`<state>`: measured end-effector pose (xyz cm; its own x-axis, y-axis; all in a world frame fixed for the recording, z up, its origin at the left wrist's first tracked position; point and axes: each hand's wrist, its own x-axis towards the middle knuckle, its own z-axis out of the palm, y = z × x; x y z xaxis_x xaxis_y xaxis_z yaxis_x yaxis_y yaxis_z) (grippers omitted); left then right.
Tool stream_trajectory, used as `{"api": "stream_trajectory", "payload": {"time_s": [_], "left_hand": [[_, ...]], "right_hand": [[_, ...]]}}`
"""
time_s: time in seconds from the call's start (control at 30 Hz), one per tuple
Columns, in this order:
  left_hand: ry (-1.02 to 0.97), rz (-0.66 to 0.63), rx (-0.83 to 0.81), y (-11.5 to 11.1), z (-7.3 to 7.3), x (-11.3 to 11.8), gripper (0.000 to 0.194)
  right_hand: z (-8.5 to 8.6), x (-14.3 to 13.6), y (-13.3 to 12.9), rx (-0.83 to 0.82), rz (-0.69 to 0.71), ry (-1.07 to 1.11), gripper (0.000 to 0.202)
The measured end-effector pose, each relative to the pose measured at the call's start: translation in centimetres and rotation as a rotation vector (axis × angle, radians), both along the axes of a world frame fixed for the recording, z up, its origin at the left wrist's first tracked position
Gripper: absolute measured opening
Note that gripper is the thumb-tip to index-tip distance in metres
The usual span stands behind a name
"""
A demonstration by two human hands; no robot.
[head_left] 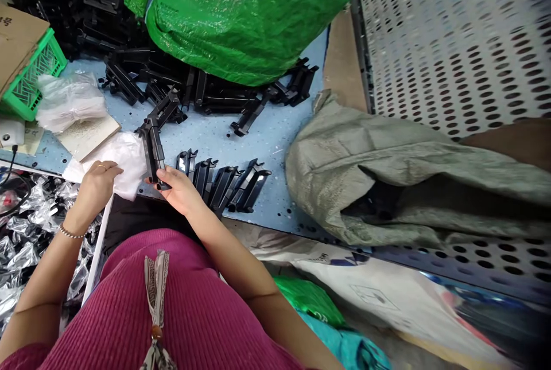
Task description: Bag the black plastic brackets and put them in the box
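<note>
My right hand [183,189] grips the lower end of a black plastic part [152,146], long and narrow with a hinge-like upper end. The part is tilted over the blue tabletop [267,140], beside thin whitish plastic bags [131,155]. With fingers pinched together, my left hand [98,186] is at the left edge of these bags and seems to hold one. Right of my right hand, several similar black parts [228,186] lie side by side near the table's front edge. A loose heap of more black parts [215,97] spreads behind them.
A big green sack [241,26] stands at the back. At left are a green basket [37,80], another bag stack [71,103] and a bin of silvery wrapped pieces [26,249]. A grey-green sack [344,146] lies at right, by a perforated metal panel [456,43].
</note>
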<state>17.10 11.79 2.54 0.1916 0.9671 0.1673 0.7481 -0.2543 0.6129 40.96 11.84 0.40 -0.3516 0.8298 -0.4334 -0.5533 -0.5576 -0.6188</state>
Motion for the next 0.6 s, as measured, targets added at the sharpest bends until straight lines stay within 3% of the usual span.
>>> {"api": "stream_trajectory", "payload": {"time_s": [0.07, 0.13, 0.23, 0.33, 0.47, 0.6], "left_hand": [[-0.017, 0.022, -0.017, 0.5, -0.3, 0.2, 0.036], [-0.116, 0.074, -0.047, 1.1, -0.7, 0.1, 0.040], [-0.207, 0.057, -0.055, 1.6, -1.5, -0.6, 0.053], [-0.144, -0.040, -0.015, 0.9, -1.5, -0.7, 0.063], [-0.007, -0.275, 0.124, -1.7, -0.4, 1.1, 0.075], [-0.069, -0.487, 0.115, -3.7, 0.1, 3.0, 0.079]], "right_hand": [[0.9, 0.3, -1.2, 0.057, 0.037, 0.033, 0.045], [1.4, 0.4, -2.5, 0.033, 0.192, 0.178, 0.050], [1.0, 0.2, -3.9, -0.171, 0.411, 0.413, 0.054], [-0.3, -0.2, -3.9, -0.340, 0.386, 0.465, 0.050], [-1.6, -0.7, -2.6, -0.270, 0.296, 0.277, 0.044], [-1.1, -1.1, -2.2, 0.083, 0.229, -0.212, 0.039]]}}
